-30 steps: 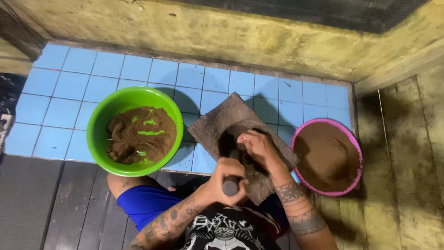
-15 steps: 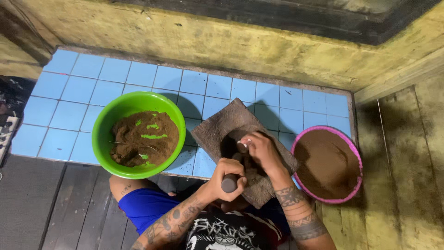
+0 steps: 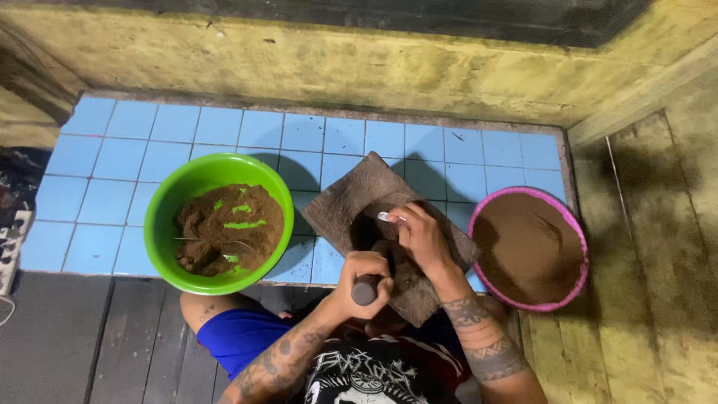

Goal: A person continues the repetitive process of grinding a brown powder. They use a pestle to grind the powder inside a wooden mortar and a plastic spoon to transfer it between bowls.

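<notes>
- Left hand [image 3: 364, 278] fisted round the pestle [image 3: 366, 289], at the stone's near edge.
- Right hand [image 3: 419, 236] pinching a spoon [image 3: 389, 217] over the stone [image 3: 359, 206] — brown paste beneath.
- Risk: stone overhangs the tiles [image 3: 224, 135] — hard pressing might tip it.

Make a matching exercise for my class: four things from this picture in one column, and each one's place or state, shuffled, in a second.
Things:
1. green bowl
2. pink bowl
3. stone slab
4. left hand

Places or states:
a. under both hands, in the middle
b. far right, filled with smooth brown powder
c. gripping a dark roller end
d. left of the slab, holding lumpy brown paste

Pairs: 1-d, 2-b, 3-a, 4-c
</notes>
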